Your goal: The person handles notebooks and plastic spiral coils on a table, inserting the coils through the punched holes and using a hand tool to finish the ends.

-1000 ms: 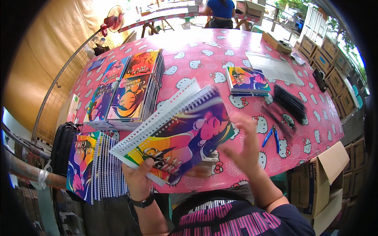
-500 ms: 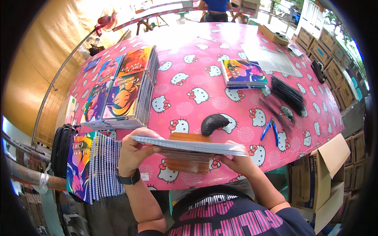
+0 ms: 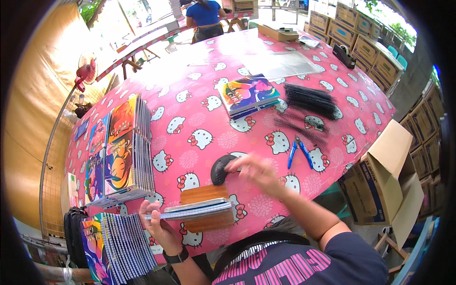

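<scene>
Notebook [image 3: 194, 209], seen edge-on, was over the wooden board [image 3: 204, 194], hiding the board's middle; its cover didn't show, & couldn't tell if it rested on the wood or was held just above. L hand [image 3: 160, 229] had its left end, thumb against the edge, fingers loosely curled, some hidden. R hand [image 3: 259, 173] was empty afaict, part open, motion-blurred, fingertips at the black curved object [image 3: 220, 171]; contact unclear, object's right end partly covered. Blue-handled cutters [image 3: 299, 153] lay open to the right, w/ black binding coils [image 3: 311, 100] beyond, strands too fine to count. Short notebook stack [image 3: 249, 95] sat near the coils, clear plastic sheets [image 3: 285, 65] behind, edges lost in glare. Far left: tall notebook stacks [image 3: 121, 159], plus a spiral-bound row [image 3: 126, 247] nearer, lower end dim. Open cardboard box [image 3: 368, 194] stood at right, inside mostly hidden. Co-worker [image 3: 204, 16] at back, head cut off by the frame.
</scene>
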`<state>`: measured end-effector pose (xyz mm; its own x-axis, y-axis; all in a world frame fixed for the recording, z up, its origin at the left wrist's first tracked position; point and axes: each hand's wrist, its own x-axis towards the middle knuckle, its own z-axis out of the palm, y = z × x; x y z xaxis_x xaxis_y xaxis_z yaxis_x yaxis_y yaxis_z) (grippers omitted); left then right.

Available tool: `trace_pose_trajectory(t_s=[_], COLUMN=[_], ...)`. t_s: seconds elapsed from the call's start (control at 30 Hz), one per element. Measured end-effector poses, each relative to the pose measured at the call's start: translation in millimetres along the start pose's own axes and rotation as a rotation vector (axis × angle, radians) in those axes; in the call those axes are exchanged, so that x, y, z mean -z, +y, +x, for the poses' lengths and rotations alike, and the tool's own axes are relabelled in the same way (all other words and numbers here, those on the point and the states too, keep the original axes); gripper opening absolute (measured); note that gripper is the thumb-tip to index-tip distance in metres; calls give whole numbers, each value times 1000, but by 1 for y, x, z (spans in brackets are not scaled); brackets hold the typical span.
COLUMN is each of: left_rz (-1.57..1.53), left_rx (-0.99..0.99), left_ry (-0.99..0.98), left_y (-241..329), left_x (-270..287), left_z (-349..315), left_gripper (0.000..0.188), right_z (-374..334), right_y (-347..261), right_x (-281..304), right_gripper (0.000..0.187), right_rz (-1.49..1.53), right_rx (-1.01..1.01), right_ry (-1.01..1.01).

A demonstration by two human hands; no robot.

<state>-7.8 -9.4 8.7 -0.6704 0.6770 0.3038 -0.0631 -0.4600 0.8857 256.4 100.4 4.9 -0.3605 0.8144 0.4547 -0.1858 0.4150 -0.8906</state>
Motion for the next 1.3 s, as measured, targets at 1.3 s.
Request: trace_pose_trajectory(t_s=[1.3], left_rz=[1173], left_rx=[-611], left_ry=[-503], left_y=[14], left_x=[-85], left_z=[-57], left_gripper=[41], right_z=[-31], right_y=[-89], right_x=[-5], right_gripper=[26], right_rz=[-284], right_rx=[-256], right_ry=[-230])
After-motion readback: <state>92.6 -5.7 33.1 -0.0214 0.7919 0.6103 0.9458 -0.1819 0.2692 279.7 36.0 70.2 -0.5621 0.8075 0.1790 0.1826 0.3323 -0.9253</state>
